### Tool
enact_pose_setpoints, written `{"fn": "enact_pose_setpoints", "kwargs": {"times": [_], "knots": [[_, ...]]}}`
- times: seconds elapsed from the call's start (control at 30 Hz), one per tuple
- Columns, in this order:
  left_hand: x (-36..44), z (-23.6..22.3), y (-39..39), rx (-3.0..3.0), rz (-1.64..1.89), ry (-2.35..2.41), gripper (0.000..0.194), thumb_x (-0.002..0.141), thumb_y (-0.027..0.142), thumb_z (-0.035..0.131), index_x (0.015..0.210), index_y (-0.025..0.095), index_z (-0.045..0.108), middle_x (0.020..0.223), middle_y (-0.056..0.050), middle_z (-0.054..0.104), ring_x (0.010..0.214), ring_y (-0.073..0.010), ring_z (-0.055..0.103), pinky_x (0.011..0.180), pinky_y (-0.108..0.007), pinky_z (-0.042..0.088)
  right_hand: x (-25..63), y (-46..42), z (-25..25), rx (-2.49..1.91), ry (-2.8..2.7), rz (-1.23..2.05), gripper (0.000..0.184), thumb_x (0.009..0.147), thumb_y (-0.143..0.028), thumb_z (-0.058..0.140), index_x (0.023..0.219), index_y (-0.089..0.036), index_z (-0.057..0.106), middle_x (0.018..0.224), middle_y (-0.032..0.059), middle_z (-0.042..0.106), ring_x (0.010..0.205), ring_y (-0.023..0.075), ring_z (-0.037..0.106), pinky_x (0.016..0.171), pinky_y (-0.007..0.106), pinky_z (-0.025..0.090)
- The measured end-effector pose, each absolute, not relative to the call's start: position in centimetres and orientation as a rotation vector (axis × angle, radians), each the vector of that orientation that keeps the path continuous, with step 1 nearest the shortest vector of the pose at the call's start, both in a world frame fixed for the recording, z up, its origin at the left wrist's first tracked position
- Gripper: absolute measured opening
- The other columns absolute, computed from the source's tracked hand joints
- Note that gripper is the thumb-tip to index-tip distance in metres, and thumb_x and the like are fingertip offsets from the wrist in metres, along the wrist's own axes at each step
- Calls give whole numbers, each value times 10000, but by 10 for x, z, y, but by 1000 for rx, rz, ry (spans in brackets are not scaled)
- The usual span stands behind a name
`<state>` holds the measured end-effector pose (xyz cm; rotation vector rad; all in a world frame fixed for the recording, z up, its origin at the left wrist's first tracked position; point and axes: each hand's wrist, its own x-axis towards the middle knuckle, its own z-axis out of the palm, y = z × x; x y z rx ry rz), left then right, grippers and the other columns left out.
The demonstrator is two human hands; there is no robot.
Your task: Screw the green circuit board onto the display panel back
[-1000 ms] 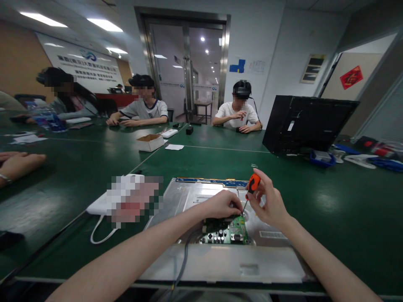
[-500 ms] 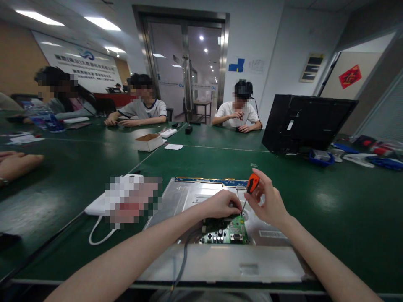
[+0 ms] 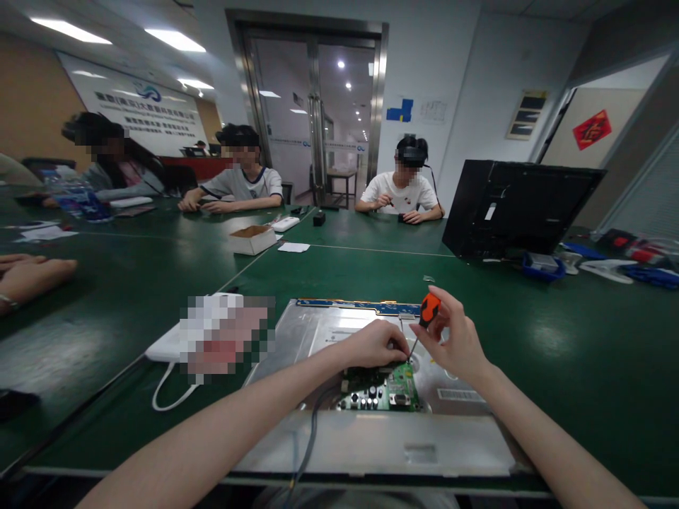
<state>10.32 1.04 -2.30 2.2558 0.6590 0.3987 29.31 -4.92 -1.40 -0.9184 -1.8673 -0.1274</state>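
Far left of the metal panel (image 3: 366, 442), we see a clear bottle (image 3: 88, 203); its contents are too blurred to tell. Nearer the panel's left side lies a white device (image 3: 172, 341) with a looped cord (image 3: 155, 392), partly masked by blurring. Beyond the panel's far left corner stands an open box (image 3: 252, 242), whose inside we cannot make out.

On the panel itself, our left hand (image 3: 378, 344) bends its fingers together at the far edge of the circuit board (image 3: 402, 387), probably to steady that spot; we cannot tell whether they pinch anything. Our right hand (image 3: 457, 339) grips the orange screwdriver (image 3: 429, 309) by its handle, tilted so the tip meets the board's far right corner beside our left fingertips, likely for aim.

Past the panel's far right corner, a blue tray (image 3: 542, 273) holds a grey block (image 3: 543, 262), just beside a black monitor (image 3: 523, 212).
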Motion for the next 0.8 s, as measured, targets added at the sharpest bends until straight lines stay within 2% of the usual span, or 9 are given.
{"fn": "enact_pose_setpoints", "kwargs": {"times": [0.37,0.8], "knots": [[103,-24,12,2232,381,671,85,815,111,727,828,141,806,775,-20,749,718,-144,642,713,-210,451,292,-52,-10,-871,-1921,-104,606,993,-218,518,1541,-239,260,685,-59,581,446,101,525,405,180,419],[103,-24,11,2195,395,669,61,812,97,752,837,133,795,780,-23,741,744,-149,651,716,-207,455,292,-49,-14,-918,-1894,-139,596,987,-259,564,1510,-235,280,626,-96,506,409,98,514,391,171,397]]}}
